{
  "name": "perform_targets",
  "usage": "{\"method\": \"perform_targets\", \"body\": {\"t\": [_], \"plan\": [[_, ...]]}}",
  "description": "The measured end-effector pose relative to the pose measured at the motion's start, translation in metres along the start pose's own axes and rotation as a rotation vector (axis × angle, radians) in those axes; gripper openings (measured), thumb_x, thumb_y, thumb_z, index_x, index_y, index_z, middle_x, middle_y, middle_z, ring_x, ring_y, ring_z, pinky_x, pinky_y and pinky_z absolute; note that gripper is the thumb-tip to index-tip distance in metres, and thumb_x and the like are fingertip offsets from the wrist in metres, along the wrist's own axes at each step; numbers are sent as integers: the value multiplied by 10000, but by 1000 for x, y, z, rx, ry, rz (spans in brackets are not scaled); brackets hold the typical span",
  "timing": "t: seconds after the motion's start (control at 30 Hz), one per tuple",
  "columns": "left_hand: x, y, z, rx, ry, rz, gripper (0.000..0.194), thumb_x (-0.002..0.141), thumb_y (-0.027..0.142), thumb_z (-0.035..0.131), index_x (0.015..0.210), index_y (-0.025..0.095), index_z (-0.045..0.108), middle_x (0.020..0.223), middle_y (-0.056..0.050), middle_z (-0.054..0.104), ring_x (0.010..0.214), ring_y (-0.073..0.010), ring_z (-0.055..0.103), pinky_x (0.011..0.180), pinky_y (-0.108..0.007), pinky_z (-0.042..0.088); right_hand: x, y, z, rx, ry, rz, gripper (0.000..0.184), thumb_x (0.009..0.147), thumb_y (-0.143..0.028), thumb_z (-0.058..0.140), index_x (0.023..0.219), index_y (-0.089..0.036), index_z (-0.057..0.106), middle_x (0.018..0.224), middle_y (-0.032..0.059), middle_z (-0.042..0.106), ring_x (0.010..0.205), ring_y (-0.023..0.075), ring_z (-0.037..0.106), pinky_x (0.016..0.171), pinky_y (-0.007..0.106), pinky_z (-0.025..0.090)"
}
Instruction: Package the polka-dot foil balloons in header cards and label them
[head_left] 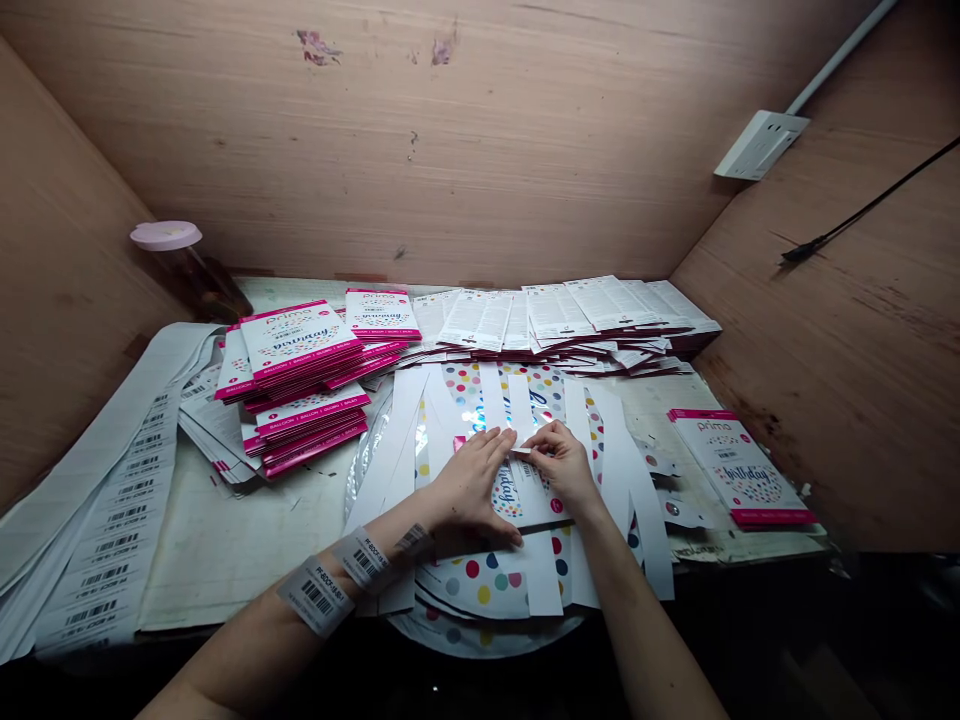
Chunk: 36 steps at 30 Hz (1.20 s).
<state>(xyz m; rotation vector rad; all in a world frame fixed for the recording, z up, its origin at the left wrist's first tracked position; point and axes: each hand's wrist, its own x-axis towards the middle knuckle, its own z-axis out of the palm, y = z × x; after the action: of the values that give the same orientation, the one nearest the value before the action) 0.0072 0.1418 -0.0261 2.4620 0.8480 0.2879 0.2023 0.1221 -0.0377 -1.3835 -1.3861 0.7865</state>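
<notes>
A printed balloon packet [512, 490] with "birthday" lettering lies in front of me, on white paper strips [545, 580] over round foil balloons [480, 585] with coloured dots. My left hand [474, 482] rests flat on the packet's left side, fingers stretched and thumb apart. My right hand [562, 465] pinches a small white strip [520, 450] at the packet's upper part, close to my left fingertips. Barcode labels [316, 596] are stuck on my left forearm. My hands hide part of the packet.
Stacked pink-and-white packets [300, 345] stand at left, with more packets [559, 312] face down along the back. Another small pile [739, 470] sits at right. Long barcode label sheets [112, 560] hang over the left edge. A lidded jar [187, 265] stands in the back left corner.
</notes>
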Motion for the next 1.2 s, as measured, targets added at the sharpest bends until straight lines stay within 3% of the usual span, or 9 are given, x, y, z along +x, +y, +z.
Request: {"method": "perform_targets", "body": {"t": [0.27, 0.47, 0.6, 0.67, 0.87, 0.97, 1.07, 1.13, 1.2], "plan": [[0, -6, 7, 10, 27, -6, 1455, 468, 752, 757, 1535, 115, -1, 1584, -224, 211, 1467, -384, 185, 1196, -508, 177, -1, 7, 8, -158, 22, -20, 233, 765, -468, 723, 715, -240, 726, 840, 45, 528, 875, 231, 531, 784, 383, 496], [0, -6, 8, 7, 31, 5, 1440, 471, 740, 765, 1533, 119, 16, 1584, -224, 209, 1467, -384, 188, 1190, -516, 187, 2, 6, 11, -366, 86, -16, 250, 759, -487, 719, 726, -244, 667, 995, 74, 468, 1010, 291, 459, 920, 456, 412], [0, -7, 9, 17, 29, 8, 1495, 435, 785, 755, 1531, 90, 14, 1582, -241, 199, 1466, -385, 193, 1196, -509, 176, 20, 4, -1, -625, 52, 11, 554, 577, -555, 832, 973, -248, 596, 1057, 91, 448, 1022, 327, 422, 902, 486, 373], [-1, -8, 10, 24, 24, 4, 1516, 406, 807, 749, 1530, 81, 36, 1579, -249, 199, 1462, -391, 198, 1196, -509, 173, 36, 5, -3, -735, 6, 37, 631, 514, -579, 854, 962, -239, 568, 1043, 91, 462, 990, 322, 431, 872, 476, 374], [5, -2, -1, 29, 0, -12, 1391, 461, 818, 715, 1507, 86, 160, 1538, -267, 283, 1419, -426, 275, 1155, -540, 231, 63, -5, 9, -784, 114, 83, 411, 680, -530, 774, 819, -216, 549, 988, 112, 504, 974, 333, 460, 850, 481, 371], [27, 2, -14, -21, 0, -163, 1081, 585, 683, 754, 1417, 110, 371, 1413, -247, 452, 1314, -434, 401, 1090, -545, 299, 35, -22, 0, -778, 288, 79, 263, 824, -441, 653, 902, -208, 562, 1075, 160, 504, 1048, 357, 456, 862, 483, 372], [53, 0, -30, -78, -10, -265, 735, 537, 503, 847, 1124, 136, 601, 1201, -201, 604, 1178, -445, 490, 994, -549, 369, -25, -35, -20, -716, 394, 64, 234, 909, -440, 518, 855, -213, 539, 966, 132, 555, 891, 284, 546, 767, 400, 430], [64, -3, -43, -146, -36, -266, 524, 543, 484, 834, 894, 158, 623, 996, -136, 668, 1034, -393, 574, 878, -474, 454, -68, -35, -30, -615, 403, 75, 331, 922, -504, 477, 739, -230, 502, 795, 73, 580, 715, 225, 563, 678, 353, 446], [67, -5, -57, -248, -48, -255, 403, 673, 528, 720, 800, 174, 573, 854, -75, 665, 877, -300, 623, 734, -365, 492, -101, -32, -28, -367, 446, 174, 383, 875, -594, 526, 777, -224, 531, 727, 42, 608, 640, 205, 580, 624, 334, 462]]}}
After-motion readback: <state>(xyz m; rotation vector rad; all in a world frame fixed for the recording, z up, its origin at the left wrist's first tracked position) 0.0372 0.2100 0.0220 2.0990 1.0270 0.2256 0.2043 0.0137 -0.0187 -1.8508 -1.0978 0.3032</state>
